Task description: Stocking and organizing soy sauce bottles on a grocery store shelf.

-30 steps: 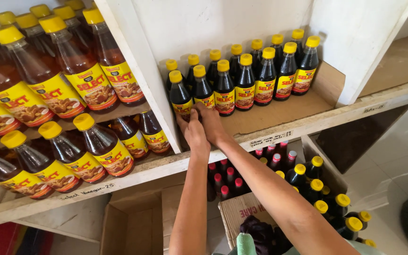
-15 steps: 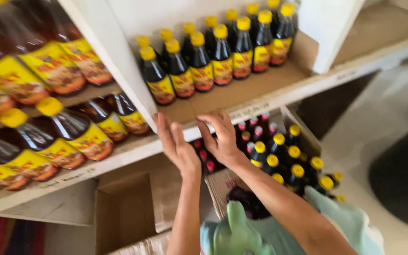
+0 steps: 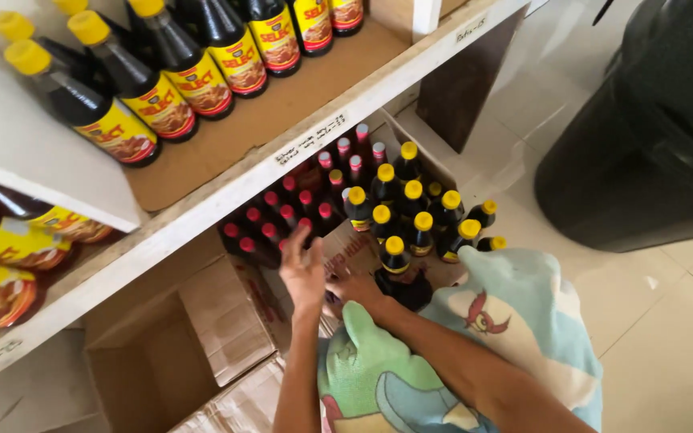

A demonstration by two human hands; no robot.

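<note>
The left hand (image 3: pixel 302 269) hangs with fingers spread, empty, red-capped bottles (image 3: pixel 282 212) just beyond its fingertips. Beside it, the right hand (image 3: pixel 354 285) rests at a yellow-capped bottle (image 3: pixel 395 261); its grip cannot be told.

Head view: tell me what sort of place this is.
Probably a shop stockroom or storeroom: a wooden shelf lined with identical dark sauce bottles, and on the floor an open carton packed with yellow-capped bottles.
</note>
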